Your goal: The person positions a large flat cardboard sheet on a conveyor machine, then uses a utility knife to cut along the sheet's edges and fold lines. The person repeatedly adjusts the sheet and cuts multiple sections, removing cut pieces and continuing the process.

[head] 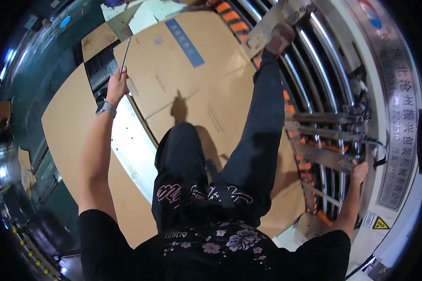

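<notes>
My left hand (117,86), with a watch at its wrist, grips a thin metal rod (126,54) that points up and away. Beneath and beyond it lies a large printed corrugated cardboard sheet (225,45) with a blue printed band. On the far right, my right hand (359,172) holds the end of a flat metal bar (320,156) on the roller machine; its fingertips are partly hidden. My legs cross above the cardboard, and one shoe (280,38) rests against a metal plate (258,40) of the machine.
Steel rollers (325,66) run along the right, edged by orange-and-black strips (232,17). A machine side panel (395,133) bears writing, and a yellow warning sticker (381,223) is below it. Another plain cardboard sheet (68,116) and a white metal panel (132,140) lie at left.
</notes>
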`<act>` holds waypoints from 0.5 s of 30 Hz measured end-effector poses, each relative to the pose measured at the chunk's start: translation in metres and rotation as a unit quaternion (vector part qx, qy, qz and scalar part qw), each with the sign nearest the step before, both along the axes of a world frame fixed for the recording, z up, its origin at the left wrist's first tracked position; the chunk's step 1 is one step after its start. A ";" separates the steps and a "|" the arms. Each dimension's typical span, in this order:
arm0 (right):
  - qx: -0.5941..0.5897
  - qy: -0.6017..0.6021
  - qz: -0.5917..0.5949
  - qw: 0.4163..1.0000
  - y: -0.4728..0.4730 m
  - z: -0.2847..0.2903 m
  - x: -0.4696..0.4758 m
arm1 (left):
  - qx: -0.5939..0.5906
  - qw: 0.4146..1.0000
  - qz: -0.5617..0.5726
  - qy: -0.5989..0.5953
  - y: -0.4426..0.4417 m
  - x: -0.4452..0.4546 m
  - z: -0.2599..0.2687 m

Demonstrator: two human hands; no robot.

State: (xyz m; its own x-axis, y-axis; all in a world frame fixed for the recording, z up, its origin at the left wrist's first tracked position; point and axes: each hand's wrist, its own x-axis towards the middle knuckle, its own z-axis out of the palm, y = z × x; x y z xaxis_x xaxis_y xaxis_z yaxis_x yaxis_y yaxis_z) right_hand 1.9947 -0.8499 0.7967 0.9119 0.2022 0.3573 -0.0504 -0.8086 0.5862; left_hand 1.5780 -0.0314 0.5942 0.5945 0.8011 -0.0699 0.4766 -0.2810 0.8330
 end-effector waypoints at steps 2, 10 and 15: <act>0.051 0.002 -0.004 0.999 -0.002 0.016 0.011 | 0.106 0.994 -0.004 -0.030 0.025 0.002 0.016; 0.000 0.002 -0.001 1.000 0.008 0.038 0.012 | 0.018 0.997 0.074 -0.010 0.027 -0.035 0.032; 0.028 -0.004 -0.043 0.999 0.006 0.045 0.007 | -0.001 0.995 0.094 -0.026 0.007 -0.070 0.004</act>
